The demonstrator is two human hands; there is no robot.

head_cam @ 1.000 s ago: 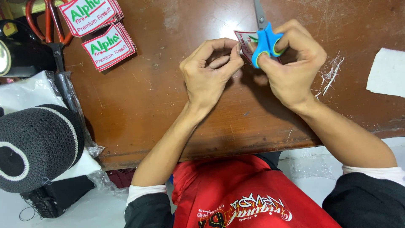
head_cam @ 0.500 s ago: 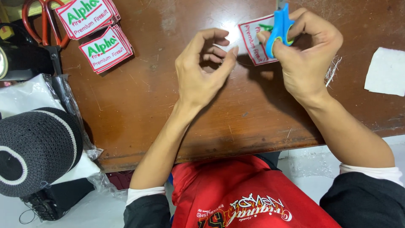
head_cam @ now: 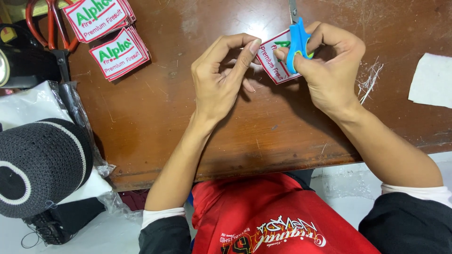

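My right hand (head_cam: 329, 70) grips small scissors with blue and green handles (head_cam: 296, 42), blades pointing away toward the top edge. Under the scissors lies a white embroidered patch with a red border and green and red lettering (head_cam: 272, 61). My left hand (head_cam: 219, 80) pinches the patch's left edge between thumb and fingers. Both hands rest over the brown wooden table (head_cam: 188, 122).
Two stacks of similar patches (head_cam: 110, 35) lie at the upper left, beside red-handled scissors (head_cam: 49, 26). Loose thread scraps (head_cam: 369, 80) and a white fabric piece (head_cam: 431, 80) lie at the right. A black knitted cap (head_cam: 40, 164) sits lower left.
The patch went from held between both hands, to my right hand alone, and is now pinched by my left hand again, which reached back to it. My right hand keeps the scissors.
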